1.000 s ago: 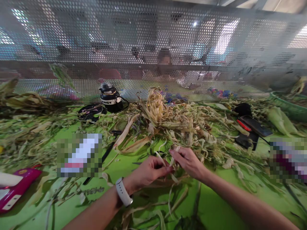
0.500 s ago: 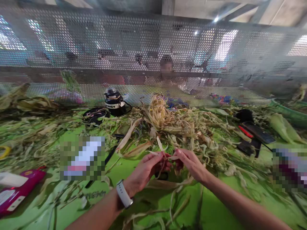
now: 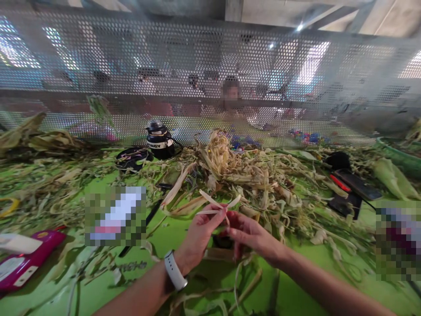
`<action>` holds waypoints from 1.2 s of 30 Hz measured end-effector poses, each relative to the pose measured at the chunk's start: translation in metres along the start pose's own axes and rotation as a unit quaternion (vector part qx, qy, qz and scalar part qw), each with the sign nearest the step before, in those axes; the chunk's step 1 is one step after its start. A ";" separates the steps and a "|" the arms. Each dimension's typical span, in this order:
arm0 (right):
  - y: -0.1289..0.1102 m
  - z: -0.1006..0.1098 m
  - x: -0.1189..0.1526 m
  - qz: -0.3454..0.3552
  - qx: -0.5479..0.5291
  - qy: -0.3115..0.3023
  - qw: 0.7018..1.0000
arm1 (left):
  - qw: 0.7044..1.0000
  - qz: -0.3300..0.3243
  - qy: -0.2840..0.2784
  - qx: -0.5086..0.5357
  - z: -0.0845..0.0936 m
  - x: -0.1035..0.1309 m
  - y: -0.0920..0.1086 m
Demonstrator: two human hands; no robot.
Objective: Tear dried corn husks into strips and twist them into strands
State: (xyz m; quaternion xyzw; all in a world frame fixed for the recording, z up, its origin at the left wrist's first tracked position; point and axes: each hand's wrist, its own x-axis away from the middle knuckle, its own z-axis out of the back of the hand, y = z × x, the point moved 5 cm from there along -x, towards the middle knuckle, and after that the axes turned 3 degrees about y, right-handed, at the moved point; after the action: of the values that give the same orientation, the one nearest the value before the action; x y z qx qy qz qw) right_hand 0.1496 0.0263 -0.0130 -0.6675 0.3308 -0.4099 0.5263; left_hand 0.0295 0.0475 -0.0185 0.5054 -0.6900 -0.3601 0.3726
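Two bare hands work close together over a green bench [image 3: 171, 228], with pale husk strips [image 3: 210, 199] crossing between them. Thumb and fingertips of the left hand [image 3: 204, 228] pinch the strips where they cross; the free ends fan out above, toward the far side. Just beside it, the right hand [image 3: 251, 237] has its fingers curled near a strip that hangs from the crossing; whether it grips that strip, I cannot tell. A pale watch band [image 3: 175, 270] circles the left wrist.

Dry husks and shreds litter the bench, heaped beyond the hands around an upright husk bundle [image 3: 219, 153]. To the left lie a magenta device [image 3: 36, 256] with a white part, a yellow ring [image 3: 9, 207] and a pixelated pale item [image 3: 115, 215]. Phone-like dark slabs [image 3: 362, 184] and a green basket [image 3: 399, 151] are on the right.

Behind the bench stands a perforated metal screen [image 3: 184, 52]; several people [image 3: 232, 94] show dimly through it, under lit beams.

A black bottle [image 3: 159, 142] carries a white band with dark capitals ending in "GY". Dark marks on the bench near the left forearm are too blurred to read.
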 end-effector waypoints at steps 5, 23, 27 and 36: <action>0.012 0.010 -0.005 0.010 0.085 0.060 0.994 | 0.997 -0.008 0.078 -0.026 0.011 -0.006 0.003; -0.028 0.023 0.008 0.262 0.428 0.214 0.838 | 0.964 -0.042 -0.066 -0.254 -0.006 0.003 0.010; -0.018 0.021 0.006 0.198 0.391 0.201 0.876 | 0.972 0.006 -0.059 -0.226 -0.007 0.006 0.011; -0.008 0.025 0.001 0.169 0.299 0.198 0.918 | 0.992 0.024 -0.011 -0.121 0.002 -0.001 -0.005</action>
State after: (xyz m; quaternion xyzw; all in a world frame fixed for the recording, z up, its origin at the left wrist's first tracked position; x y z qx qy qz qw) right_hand 0.1721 0.0382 -0.0080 -0.3185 0.3981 -0.5188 0.6862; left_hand 0.0297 0.0480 -0.0238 0.4357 -0.6572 -0.4373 0.4326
